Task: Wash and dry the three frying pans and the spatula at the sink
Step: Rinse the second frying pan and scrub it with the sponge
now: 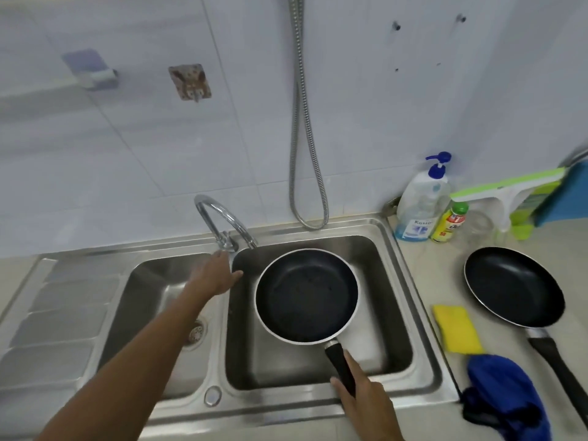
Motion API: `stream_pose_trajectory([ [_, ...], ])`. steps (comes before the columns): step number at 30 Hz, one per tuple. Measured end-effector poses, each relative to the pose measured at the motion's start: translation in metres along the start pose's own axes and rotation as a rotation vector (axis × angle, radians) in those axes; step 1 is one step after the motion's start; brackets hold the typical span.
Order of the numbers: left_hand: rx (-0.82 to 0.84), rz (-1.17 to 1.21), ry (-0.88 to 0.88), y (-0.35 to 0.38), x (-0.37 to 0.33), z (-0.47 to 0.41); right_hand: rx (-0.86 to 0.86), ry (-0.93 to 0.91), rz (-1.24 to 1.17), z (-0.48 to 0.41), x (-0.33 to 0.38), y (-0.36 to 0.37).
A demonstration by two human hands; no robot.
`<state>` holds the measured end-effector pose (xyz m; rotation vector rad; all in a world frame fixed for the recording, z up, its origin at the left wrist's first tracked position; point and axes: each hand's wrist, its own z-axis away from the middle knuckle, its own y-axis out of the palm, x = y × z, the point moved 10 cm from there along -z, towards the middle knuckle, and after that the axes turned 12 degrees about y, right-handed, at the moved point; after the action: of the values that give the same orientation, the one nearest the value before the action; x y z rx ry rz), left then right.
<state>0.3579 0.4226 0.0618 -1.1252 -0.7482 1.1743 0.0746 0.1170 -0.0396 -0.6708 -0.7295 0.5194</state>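
Observation:
My right hand grips the black handle of a dark frying pan, held level over the right basin of the steel sink. My left hand reaches out to the base of the chrome tap, its fingers extended and touching the handle there. No water is visible running. A second dark frying pan lies on the counter to the right, its handle pointing toward me. A yellow sponge lies beside it, and a blue cloth is bunched near the front edge.
Against the wall at the back right stand a pump bottle of blue liquid, a small yellow bottle and a green-and-white squeegee. A metal shower hose hangs down the tiled wall. The left basin holds only its drain.

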Motion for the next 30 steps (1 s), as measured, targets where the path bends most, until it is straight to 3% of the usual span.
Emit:
stream_pose_trajectory([
  [3,-0.080,-0.100,0.099,-0.013,-0.006,-0.034,-0.010,0.007,0.010,0.006,0.010,0.014],
  [13,-0.326,-0.329,0.189,-0.046,-0.025,-0.051,-0.109,-0.016,0.062,0.026,0.021,0.038],
  [20,-0.161,-0.428,0.280,-0.024,-0.016,-0.056,-0.169,0.027,0.041,0.026,0.021,0.037],
  [30,-0.220,-0.299,0.313,-0.024,-0.012,-0.047,-0.185,-0.042,0.026,0.025,0.039,0.022],
])
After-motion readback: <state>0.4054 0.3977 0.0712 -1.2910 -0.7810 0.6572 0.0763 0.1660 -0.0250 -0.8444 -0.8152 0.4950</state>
